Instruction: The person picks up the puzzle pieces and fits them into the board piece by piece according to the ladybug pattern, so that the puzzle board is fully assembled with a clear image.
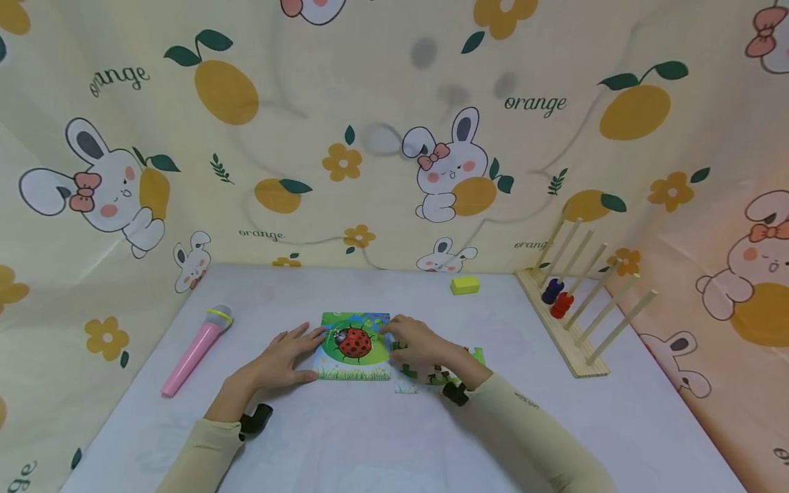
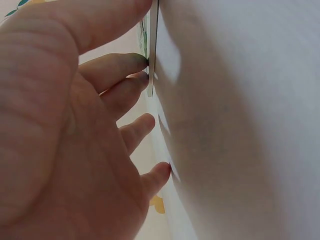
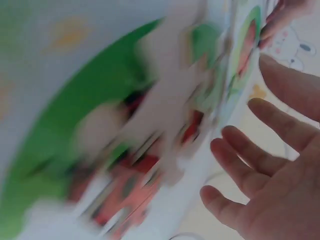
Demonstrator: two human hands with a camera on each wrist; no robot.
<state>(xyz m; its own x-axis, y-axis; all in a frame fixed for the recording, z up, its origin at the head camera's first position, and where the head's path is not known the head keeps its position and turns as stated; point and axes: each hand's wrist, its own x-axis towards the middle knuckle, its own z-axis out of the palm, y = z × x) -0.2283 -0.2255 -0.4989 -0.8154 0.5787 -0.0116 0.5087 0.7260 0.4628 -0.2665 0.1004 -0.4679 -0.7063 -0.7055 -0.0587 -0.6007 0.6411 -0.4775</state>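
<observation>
Ladybug board (image 1: 354, 344) lies between left hand (image 1: 282, 359), relaxed, touching its left edge, and right hand (image 1: 420, 342), loosely spread, at right edge.

This looks like a children's play corner, though the pictures do not tell whether in a home or elsewhere. Cream bunny-and-orange-printed sheeting (image 1: 370, 82) walls in a smooth white tabletop (image 1: 345, 438), which holds a pink, grey-headed toy microphone (image 1: 196, 352), a pale wooden peg rack (image 1: 564, 329) and a flat, square ladybird picture panel (image 1: 354, 342).
</observation>
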